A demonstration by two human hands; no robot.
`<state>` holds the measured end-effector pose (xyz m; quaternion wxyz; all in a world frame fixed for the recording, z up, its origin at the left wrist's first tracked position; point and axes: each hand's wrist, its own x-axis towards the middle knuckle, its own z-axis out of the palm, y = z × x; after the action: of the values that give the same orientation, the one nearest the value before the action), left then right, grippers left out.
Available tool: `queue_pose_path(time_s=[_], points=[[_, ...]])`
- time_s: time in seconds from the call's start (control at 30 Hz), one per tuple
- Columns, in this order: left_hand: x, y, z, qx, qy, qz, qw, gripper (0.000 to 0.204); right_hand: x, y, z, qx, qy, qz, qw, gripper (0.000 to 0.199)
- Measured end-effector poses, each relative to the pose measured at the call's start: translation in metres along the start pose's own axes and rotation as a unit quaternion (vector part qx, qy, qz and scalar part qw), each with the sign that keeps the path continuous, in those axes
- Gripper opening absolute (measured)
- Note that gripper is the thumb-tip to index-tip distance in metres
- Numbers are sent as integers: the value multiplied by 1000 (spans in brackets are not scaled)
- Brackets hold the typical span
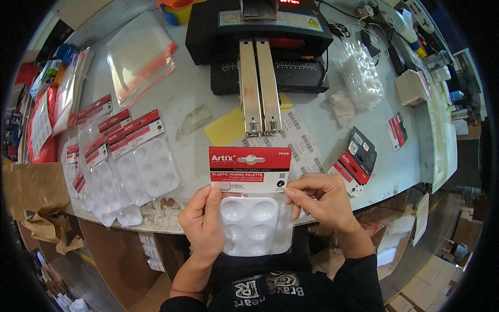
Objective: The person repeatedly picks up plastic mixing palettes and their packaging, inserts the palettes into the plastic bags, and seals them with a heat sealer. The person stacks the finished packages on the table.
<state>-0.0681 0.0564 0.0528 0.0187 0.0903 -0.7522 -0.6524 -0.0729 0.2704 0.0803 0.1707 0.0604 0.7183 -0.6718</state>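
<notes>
My left hand (204, 221) grips the left edge of a white plastic palette (254, 224), thumb on top, fingers curled under it. My right hand (319, 200) pinches the top right corner of the same palette, thumb and forefinger pressed together where the red-and-white header card (250, 169) meets the plastic. The card sits across the palette's top edge, upright and facing me. The palette is held in the air between both hands, over the near edge of the table (197, 99), wells facing up.

Just beyond my hands, sheets of barcode labels (296, 136) lie flat, partly over a yellow paper (224, 127). Farther out in front, two metal bars (260, 86) stick out toward me from a black machine (260, 31).

Out to the left of my left hand, a fanned pile of finished palette packs (132, 161) with red header cards lies overlapping on the table. Beyond that, clear bags with a red strip (139, 57).

To the right of my right hand, a small stack of loose header cards (356, 161) sits near the table edge, one more card (397, 130) farther right. Beyond them, a bag of clear plastic (358, 70) and a crumpled white cloth (342, 106).

Left below the table, brown paper (31, 187) sits crumpled.
</notes>
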Motion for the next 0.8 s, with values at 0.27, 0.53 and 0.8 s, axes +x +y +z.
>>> queue_pose_path(time_s=[0.27,0.53,0.8], points=[[6,6,-5,-129,-125,-165,970,25,2,3,-11,167,-31,181,969,12],[79,-60,32,-122,-129,-87,980,27,76,53,-8,252,103,64,960,12],[79,-57,33,-89,-105,-79,987,26,72,50,-14,81,120,28,989,17]])
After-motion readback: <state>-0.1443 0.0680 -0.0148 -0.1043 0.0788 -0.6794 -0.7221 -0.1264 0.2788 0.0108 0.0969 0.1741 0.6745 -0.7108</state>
